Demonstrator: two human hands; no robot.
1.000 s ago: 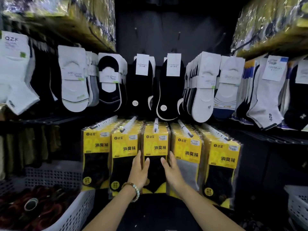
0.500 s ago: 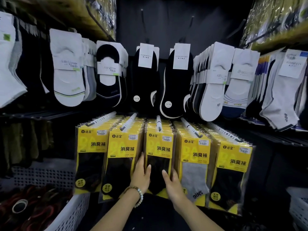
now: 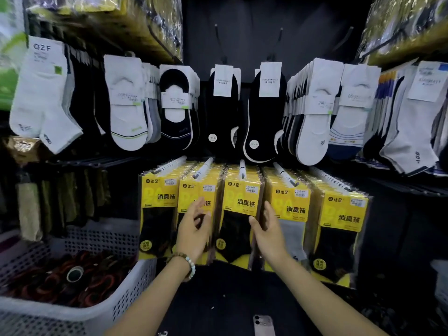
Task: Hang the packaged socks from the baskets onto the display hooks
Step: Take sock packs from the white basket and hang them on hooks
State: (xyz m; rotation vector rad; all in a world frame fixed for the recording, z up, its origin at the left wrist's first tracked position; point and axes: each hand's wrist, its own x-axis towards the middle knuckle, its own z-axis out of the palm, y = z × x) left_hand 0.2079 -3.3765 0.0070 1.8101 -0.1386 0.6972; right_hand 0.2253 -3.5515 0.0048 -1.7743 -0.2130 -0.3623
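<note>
The packaged socks (image 3: 242, 197) are flat clear packs with a bright yellow card across the top, printed with bold black characters and a small white price label, and a dark sock showing below. They hang in five tight stacks side by side, one stack on each of five white-tipped display hooks (image 3: 242, 169). Four front packs show black socks, and the fourth from the left shows a grey one. The middle stack hangs between the two hands. The left hand (image 3: 194, 229) is just left of it, in front of the second stack, with its fingers (image 3: 197, 204) loosely spread and blurred, holding nothing. The right hand (image 3: 270, 231) is at the middle stack's right edge. Its fingers (image 3: 268, 209) point straight up along the gap to the fourth stack, and its thumb reaches across the front of the middle pack. Whether it pinches that pack or only touches it cannot be told. The hooks lie just above the fingertips, and the pack bottoms hang level with the wrists. A bead bracelet (image 3: 188, 263) circles the left wrist. Above the fingers hangs a row of unboxed ankle socks (image 3: 128, 105), white, black and grey, on paper bands. Below and left of the left fingers stands one white perforated basket (image 3: 135, 282) holding dark and reddish goods. Beneath both forearms, near the lower edge of the view, lies one phone (image 3: 264, 323).
</note>
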